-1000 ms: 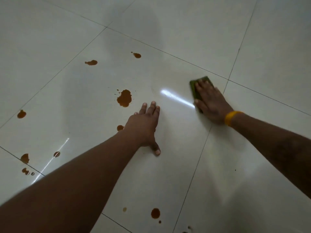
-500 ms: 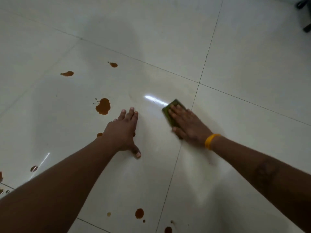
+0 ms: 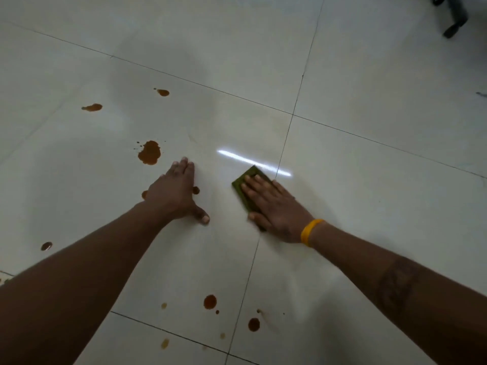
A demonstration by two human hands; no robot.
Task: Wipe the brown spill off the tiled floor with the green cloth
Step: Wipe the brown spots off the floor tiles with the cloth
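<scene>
We see the right hand (image 3: 274, 209) pressed flat on the green cloth (image 3: 243, 184), fingers straight and spread, not curled around it; the cloth lies pinned between palm and tiled floor (image 3: 369, 159). Its green edge shows beyond the fingertips (image 3: 257, 177) and along the thumb side, the rest hidden under the hand. The cloth sits just left of a grout line, beside the spot where four tiles meet further up. A yellow wristband (image 3: 309, 231) circles the right wrist. The left hand (image 3: 175, 193) rests palm-down on bare tile to the left of the cloth, fingers extended and together, thumb out to the side, holding nothing. The largest patch of brown spill (image 3: 149, 152) lies just beyond the left fingertips, well apart from the cloth. Small drops peek out on either side of the left hand; we note more drops scattered toward the far left and near the bottom edge. A dark chair base (image 3: 454, 18) shows at the top right corner.
</scene>
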